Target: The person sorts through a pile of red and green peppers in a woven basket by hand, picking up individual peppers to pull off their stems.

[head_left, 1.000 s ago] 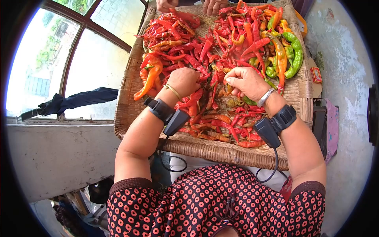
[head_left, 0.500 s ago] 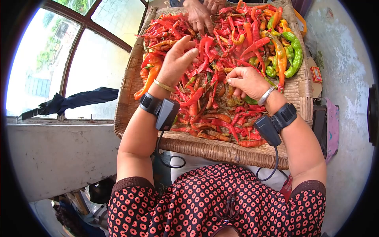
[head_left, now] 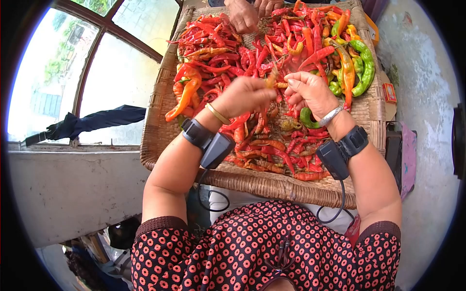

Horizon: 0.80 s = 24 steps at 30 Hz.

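Many red peppers [head_left: 213,39] lie spread over a woven tray [head_left: 233,182], with orange and brownish ones among them. My left hand [head_left: 247,97] is over the middle of the pile, blurred by motion, its fingers bent; a blurred brownish thing shows at its fingertips. Close beside it on the right, my right hand [head_left: 310,92] has thumb and index finger pinched together, and what they hold is too small to name. A green pepper [head_left: 307,118] lies just below my right hand.
Another person's hands [head_left: 245,15] are over the tray's far edge. Larger green [head_left: 365,68] and orange peppers [head_left: 347,70] lie at the right. A window [head_left: 111,72] with a dark folded cloth [head_left: 107,119] is at the left; a small red box [head_left: 389,92] sits right of the tray.
My left hand has moved down and right, close to my right hand, and its fingers have bent in. My right hand has shifted slightly right and up. The other person's hands have drawn back.
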Each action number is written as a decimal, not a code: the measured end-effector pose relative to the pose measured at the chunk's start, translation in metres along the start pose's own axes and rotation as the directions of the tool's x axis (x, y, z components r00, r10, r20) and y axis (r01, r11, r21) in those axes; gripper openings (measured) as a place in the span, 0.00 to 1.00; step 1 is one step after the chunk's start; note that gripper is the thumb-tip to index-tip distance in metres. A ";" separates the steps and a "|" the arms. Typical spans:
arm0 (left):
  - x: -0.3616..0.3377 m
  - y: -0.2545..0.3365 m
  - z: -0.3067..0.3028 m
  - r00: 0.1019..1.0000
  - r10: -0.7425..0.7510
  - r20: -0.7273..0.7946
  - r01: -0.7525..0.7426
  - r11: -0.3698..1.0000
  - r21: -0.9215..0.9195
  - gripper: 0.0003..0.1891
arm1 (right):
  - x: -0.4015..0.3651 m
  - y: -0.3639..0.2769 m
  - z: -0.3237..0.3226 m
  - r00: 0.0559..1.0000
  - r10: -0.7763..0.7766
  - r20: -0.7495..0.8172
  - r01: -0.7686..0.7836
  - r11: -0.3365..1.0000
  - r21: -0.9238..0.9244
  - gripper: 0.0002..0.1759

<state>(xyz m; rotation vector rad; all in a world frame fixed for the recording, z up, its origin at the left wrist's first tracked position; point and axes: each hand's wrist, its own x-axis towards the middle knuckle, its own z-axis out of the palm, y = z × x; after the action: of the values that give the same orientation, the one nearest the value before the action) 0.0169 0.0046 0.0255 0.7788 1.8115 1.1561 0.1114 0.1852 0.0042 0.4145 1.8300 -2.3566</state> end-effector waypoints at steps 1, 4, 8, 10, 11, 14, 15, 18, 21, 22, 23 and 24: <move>0.005 -0.007 -0.006 0.989 0.073 -0.129 -0.090 0.988 -0.125 0.12 | 0.001 0.001 -0.002 0.998 -0.011 -0.057 0.007 0.997 -0.071 0.14; 0.011 -0.014 -0.017 0.904 0.134 -0.406 -0.189 0.977 -0.099 0.19 | 0.005 0.005 -0.008 0.994 -0.017 -0.108 0.001 0.989 -0.150 0.16; 0.016 -0.028 -0.010 0.904 0.377 -0.201 -0.201 0.790 0.579 0.16 | 0.002 0.001 -0.007 0.990 -0.061 -0.131 0.009 0.931 -0.365 0.14; 0.018 -0.030 0.003 0.874 0.487 -0.011 -0.257 0.480 0.839 0.16 | 0.004 0.002 -0.012 0.986 -0.111 -0.128 0.032 0.862 -0.506 0.13; 0.016 -0.031 0.008 0.896 0.443 -0.011 -0.205 0.435 0.877 0.17 | 0.009 0.010 -0.021 0.942 -0.325 -0.080 0.159 0.645 -0.748 0.13; 0.015 -0.033 0.013 0.911 0.412 -0.016 -0.160 0.387 0.908 0.17 | 0.008 0.008 -0.029 0.868 -0.495 -0.015 0.160 0.309 -0.937 0.13; 0.015 -0.035 0.013 0.905 0.424 -0.017 -0.166 0.391 0.905 0.18 | 0.007 0.005 -0.029 0.870 -0.490 -0.061 0.086 0.272 -0.959 0.14; 0.020 -0.043 0.021 0.837 0.543 0.068 -0.299 0.349 0.888 0.18 | 0.006 -0.001 -0.034 0.741 -0.670 -0.034 0.018 0.070 -0.997 0.15; 0.022 -0.046 0.022 0.874 0.476 0.103 -0.310 0.381 0.871 0.19 | 0.013 0.006 -0.045 0.719 -0.694 -0.036 -0.009 0.043 -0.999 0.21; 0.022 -0.044 0.021 0.905 0.409 0.120 -0.306 0.428 0.851 0.19 | 0.014 0.007 -0.047 0.710 -0.703 -0.031 -0.028 0.016 -0.999 0.24; 0.023 -0.043 0.019 0.921 0.357 0.154 -0.321 0.476 0.819 0.19 | 0.014 0.007 -0.049 0.787 -0.616 -0.038 -0.028 0.025 -0.999 0.27; 0.022 -0.043 0.017 0.933 0.305 0.191 -0.332 0.523 0.785 0.20 | 0.013 0.006 -0.047 0.843 -0.537 -0.016 0.020 0.061 -0.998 0.27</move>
<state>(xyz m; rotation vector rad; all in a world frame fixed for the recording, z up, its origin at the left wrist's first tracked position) 0.0191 0.0139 -0.0248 1.7164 2.2288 0.4196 0.1068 0.2301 -0.0156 0.3021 3.3754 -0.4689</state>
